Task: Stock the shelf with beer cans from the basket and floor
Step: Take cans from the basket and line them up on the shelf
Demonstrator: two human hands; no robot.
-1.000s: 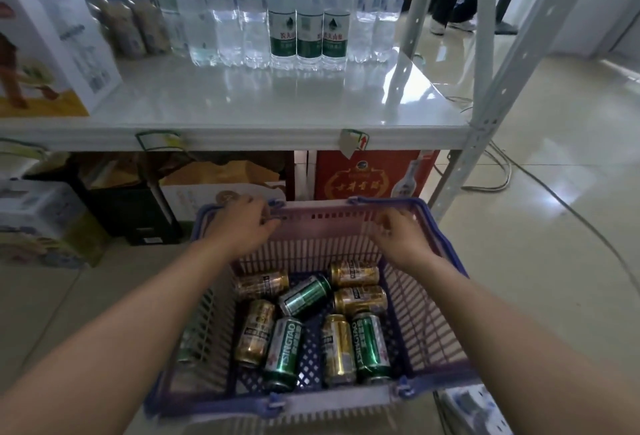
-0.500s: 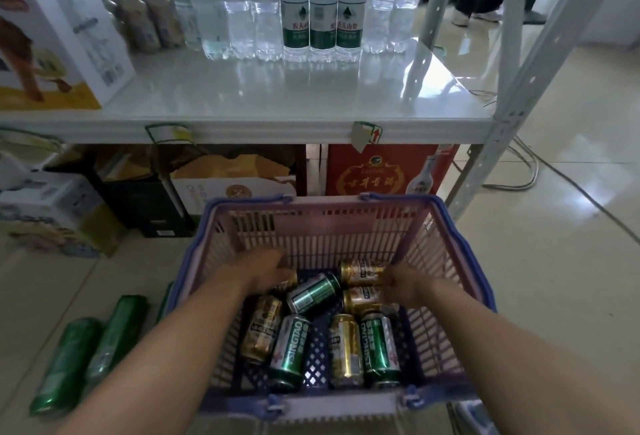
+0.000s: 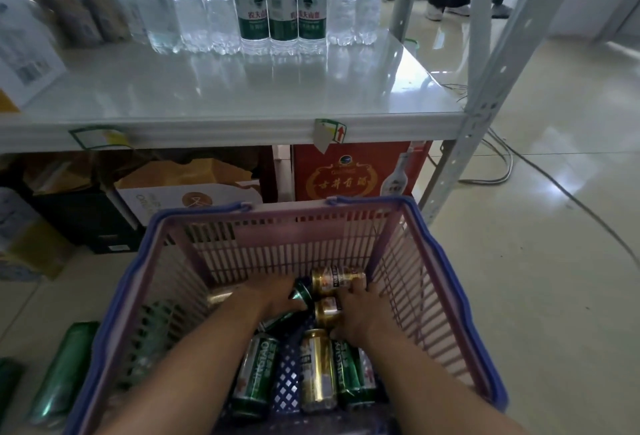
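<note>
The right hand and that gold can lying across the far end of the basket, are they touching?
Touching: in the head view the right hand has fingers on the gold can.

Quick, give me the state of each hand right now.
Left hand: down in the basket, fingers curled round a green can.
Right hand: down in the basket, gripping a gold can.

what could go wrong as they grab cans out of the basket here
1. Both hands are deep in the basket: the left hand on a green can, the right hand among gold cans. Lifting several at once could drop and dent one.
2. Green cans on the floor lie on their sides beside the basket and may roll or be stepped on.
</note>
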